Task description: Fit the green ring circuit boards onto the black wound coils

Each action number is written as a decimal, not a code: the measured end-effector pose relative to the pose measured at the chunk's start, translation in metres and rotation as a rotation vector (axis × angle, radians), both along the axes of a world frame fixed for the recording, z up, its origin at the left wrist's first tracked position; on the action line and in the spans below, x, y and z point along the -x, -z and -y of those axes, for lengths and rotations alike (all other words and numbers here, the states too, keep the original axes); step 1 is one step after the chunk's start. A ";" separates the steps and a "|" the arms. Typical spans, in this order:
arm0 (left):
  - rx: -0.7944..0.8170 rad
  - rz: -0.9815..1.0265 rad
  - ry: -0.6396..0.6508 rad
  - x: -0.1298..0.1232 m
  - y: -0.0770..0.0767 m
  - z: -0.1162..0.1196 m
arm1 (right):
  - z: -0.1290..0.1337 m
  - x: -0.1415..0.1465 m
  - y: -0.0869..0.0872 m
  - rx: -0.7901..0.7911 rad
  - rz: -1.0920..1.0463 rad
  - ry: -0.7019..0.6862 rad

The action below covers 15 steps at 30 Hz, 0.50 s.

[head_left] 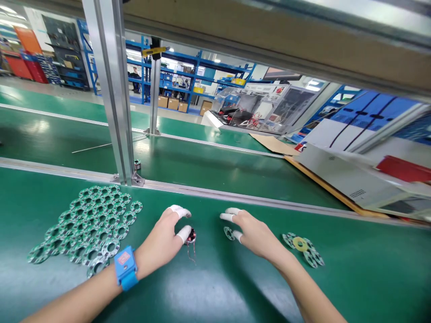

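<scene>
The coil (190, 237) sits at the thumb tip of the left hand (164, 233), its red wires trailing toward the person, perhaps to avoid tangling; a ring (229, 233) is just beside the thumb of the right hand (254, 231), and both hands have thumb and fingers spread. Further out, the left batch (95, 223) lies closely packed, probably for easy reach, well apart from the smaller right cluster (307, 249).

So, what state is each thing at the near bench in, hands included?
Left hand: open, thumb and fingers apart
Right hand: open, thumb and fingers apart
Wired part: at left thumb, thin wires loose
Single ring board: at right thumb; held or lying, unclear
Left boards: spread in a cluster
Right boards: small group
Yellow ring: among right boards
Wrist strap: fastened
</scene>
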<state>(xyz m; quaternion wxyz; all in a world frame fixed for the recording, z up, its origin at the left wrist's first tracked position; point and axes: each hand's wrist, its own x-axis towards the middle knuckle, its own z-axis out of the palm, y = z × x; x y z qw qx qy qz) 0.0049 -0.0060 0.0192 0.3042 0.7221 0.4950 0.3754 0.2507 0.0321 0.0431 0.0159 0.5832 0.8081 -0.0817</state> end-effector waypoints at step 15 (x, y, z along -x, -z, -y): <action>0.040 -0.006 0.053 -0.010 -0.010 0.008 | 0.030 0.064 0.015 0.299 -1.241 0.142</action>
